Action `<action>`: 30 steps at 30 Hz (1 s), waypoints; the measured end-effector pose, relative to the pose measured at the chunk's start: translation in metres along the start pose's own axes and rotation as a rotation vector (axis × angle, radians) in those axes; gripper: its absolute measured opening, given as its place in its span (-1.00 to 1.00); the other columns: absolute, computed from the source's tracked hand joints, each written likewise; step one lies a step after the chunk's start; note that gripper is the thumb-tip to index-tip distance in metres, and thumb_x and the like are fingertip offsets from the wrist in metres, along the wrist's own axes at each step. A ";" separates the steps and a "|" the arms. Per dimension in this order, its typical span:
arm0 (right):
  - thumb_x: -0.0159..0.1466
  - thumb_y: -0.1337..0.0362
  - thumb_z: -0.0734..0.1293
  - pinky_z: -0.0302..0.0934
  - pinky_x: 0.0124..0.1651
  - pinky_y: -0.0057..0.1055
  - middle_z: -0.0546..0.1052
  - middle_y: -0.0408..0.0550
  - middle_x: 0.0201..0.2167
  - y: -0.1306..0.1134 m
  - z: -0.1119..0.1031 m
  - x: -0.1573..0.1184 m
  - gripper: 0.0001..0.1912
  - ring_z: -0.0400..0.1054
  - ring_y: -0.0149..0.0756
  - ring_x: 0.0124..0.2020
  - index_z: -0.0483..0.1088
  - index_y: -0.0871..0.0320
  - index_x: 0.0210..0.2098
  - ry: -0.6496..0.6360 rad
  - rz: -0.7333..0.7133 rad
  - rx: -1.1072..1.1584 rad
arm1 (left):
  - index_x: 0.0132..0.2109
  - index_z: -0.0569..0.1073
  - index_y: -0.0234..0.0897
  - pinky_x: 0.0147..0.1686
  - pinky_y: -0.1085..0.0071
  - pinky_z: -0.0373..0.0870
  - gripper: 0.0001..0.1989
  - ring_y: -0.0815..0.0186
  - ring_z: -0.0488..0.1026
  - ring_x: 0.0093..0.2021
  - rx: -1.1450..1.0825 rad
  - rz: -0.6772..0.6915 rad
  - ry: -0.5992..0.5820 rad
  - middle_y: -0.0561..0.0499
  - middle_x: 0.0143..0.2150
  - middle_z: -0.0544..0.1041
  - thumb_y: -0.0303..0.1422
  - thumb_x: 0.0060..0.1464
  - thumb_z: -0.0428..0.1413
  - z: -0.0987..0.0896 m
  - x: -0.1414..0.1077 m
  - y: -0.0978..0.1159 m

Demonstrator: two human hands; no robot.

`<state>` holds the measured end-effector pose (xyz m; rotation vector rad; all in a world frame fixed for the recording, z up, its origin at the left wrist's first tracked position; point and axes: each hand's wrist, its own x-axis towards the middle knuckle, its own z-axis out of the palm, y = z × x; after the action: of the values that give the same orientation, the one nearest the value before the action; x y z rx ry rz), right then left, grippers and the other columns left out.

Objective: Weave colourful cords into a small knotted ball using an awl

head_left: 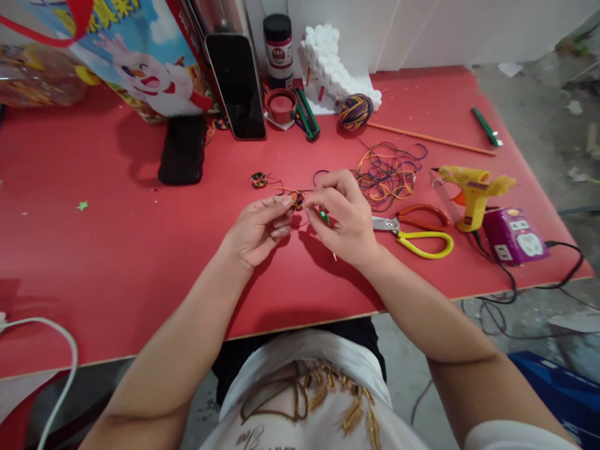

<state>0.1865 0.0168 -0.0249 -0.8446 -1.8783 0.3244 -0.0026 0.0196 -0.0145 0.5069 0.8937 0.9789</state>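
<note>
Near the middle of the red table, my left hand [262, 228] pinches a small multicoloured knotted thread piece [298, 200] between thumb and fingers. My right hand [344, 215] is closed at the right side of that piece; what its fingertips hold is too small to make out. A similar small round thread piece [259, 180] lies behind my left hand. Loose coloured thread [389, 175] lies tangled behind and right of my right hand, with a wound ball of thread [355, 112] beyond it.
Scissors [412, 231], a yellow glue gun [475, 190] and a purple power socket [515, 235] with cables lie at the right. A thin stick [431, 139], green cutter [307, 114], upright phone [237, 87], black case [182, 150] and white model [332, 69] stand or lie farther back.
</note>
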 end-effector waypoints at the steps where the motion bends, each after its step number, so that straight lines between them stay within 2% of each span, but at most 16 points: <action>1: 0.46 0.41 0.34 0.45 -0.07 -0.25 0.50 -0.01 -0.16 0.000 0.001 0.000 -0.88 0.48 -0.22 -0.14 0.48 0.06 -0.15 -0.007 -0.032 0.000 | -0.36 0.60 -0.44 -0.64 0.67 0.12 -0.72 0.59 0.16 -0.56 -0.002 -0.004 -0.004 0.07 -0.47 0.40 -0.42 -0.13 0.53 0.000 0.000 0.000; 3: 0.46 0.41 0.34 0.44 -0.07 -0.28 0.54 0.00 -0.18 0.001 0.003 -0.001 -0.88 0.49 -0.23 -0.15 0.51 0.09 -0.10 -0.041 -0.060 0.002 | -0.37 0.59 -0.44 -0.64 0.67 0.12 -0.72 0.59 0.15 -0.56 0.000 -0.004 -0.011 0.09 -0.48 0.37 -0.41 -0.12 0.53 -0.001 0.001 -0.001; 6: 0.47 0.40 0.34 0.42 -0.07 -0.32 0.59 0.01 -0.18 0.003 0.007 -0.004 -0.87 0.50 -0.25 -0.16 0.51 0.13 -0.05 -0.071 -0.008 -0.013 | -0.34 0.61 -0.44 -0.63 0.67 0.11 -0.71 0.59 0.14 -0.55 0.019 0.011 -0.015 0.10 -0.47 0.37 -0.40 -0.13 0.54 0.001 0.001 -0.002; 12: 0.43 0.36 0.37 0.33 -0.15 -0.36 0.61 -0.05 -0.28 0.007 0.009 -0.005 -0.94 0.47 -0.30 -0.25 0.52 0.14 -0.18 -0.097 0.157 -0.004 | -0.37 0.62 -0.38 -0.62 0.60 0.05 -0.74 0.58 0.08 -0.58 0.123 0.100 0.043 0.15 -0.55 0.31 -0.36 -0.12 0.52 0.007 -0.002 -0.006; 14: 0.41 0.35 0.38 0.31 -0.17 -0.35 0.62 -0.06 -0.30 0.006 0.009 -0.004 -0.93 0.45 -0.31 -0.28 0.54 0.13 -0.22 -0.098 0.212 0.022 | -0.37 0.63 -0.35 -0.60 0.58 0.06 -0.78 0.56 0.11 -0.58 0.185 0.158 0.075 0.13 -0.55 0.35 -0.37 -0.09 0.50 0.007 -0.002 -0.008; 16: 0.38 0.34 0.39 0.28 -0.20 -0.35 0.61 -0.09 -0.34 0.004 0.009 -0.003 -0.90 0.43 -0.32 -0.32 0.54 0.12 -0.29 -0.092 0.316 0.085 | -0.35 0.66 -0.31 -0.58 0.54 0.09 -0.84 0.53 0.17 -0.56 0.269 0.245 0.101 0.09 -0.51 0.43 -0.38 -0.04 0.47 0.006 -0.001 -0.010; 20: 0.23 0.32 0.43 0.15 -0.38 -0.41 0.54 -0.15 -0.46 0.002 0.009 0.002 -0.95 0.32 -0.40 -0.46 0.51 0.15 -0.37 -0.085 0.622 0.343 | -0.32 0.68 -0.26 -0.52 0.49 0.14 -0.94 0.47 0.24 -0.51 0.480 0.402 0.133 0.05 -0.46 0.51 -0.41 0.07 0.40 0.004 0.000 -0.013; 23: 0.12 0.31 0.44 -0.04 -0.52 -0.47 0.41 -0.25 -0.57 0.005 0.007 0.008 -0.92 0.11 -0.50 -0.59 0.46 0.15 -0.41 -0.078 0.863 0.632 | -0.33 0.66 -0.26 -0.50 0.48 0.15 -0.94 0.44 0.26 -0.49 0.536 0.417 0.131 0.04 -0.45 0.52 -0.43 0.10 0.37 0.004 0.000 -0.014; 26: 0.12 0.21 0.45 -0.25 -0.59 -0.49 0.23 -0.37 -0.65 0.007 0.004 0.012 -0.83 -0.13 -0.59 -0.67 0.40 0.14 -0.44 -0.140 1.046 0.895 | -0.34 0.65 -0.26 -0.50 0.47 0.14 -0.93 0.45 0.23 -0.51 0.545 0.406 0.127 0.06 -0.48 0.50 -0.45 0.11 0.35 0.004 0.000 -0.014; 28: 0.16 0.14 0.46 -0.25 -0.60 -0.49 0.22 -0.37 -0.64 0.005 0.003 0.012 -0.78 -0.13 -0.59 -0.68 0.41 0.14 -0.40 -0.151 1.031 0.890 | -0.36 0.64 -0.27 -0.51 0.47 0.12 -0.92 0.45 0.22 -0.51 0.549 0.401 0.138 0.06 -0.50 0.48 -0.46 0.11 0.34 0.004 0.001 -0.014; 30: 0.22 0.12 0.46 -0.11 -0.58 -0.48 0.32 -0.33 -0.60 0.001 0.003 0.011 -0.77 0.04 -0.54 -0.66 0.44 0.14 -0.29 -0.147 0.923 0.733 | -0.35 0.65 -0.26 -0.51 0.47 0.12 -0.93 0.44 0.21 -0.52 0.545 0.393 0.144 0.06 -0.50 0.47 -0.43 0.10 0.36 0.003 0.002 -0.014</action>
<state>0.1819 0.0252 -0.0192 -1.1119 -1.2030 1.5584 0.0072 0.0139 -0.0240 1.1163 1.2264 1.1337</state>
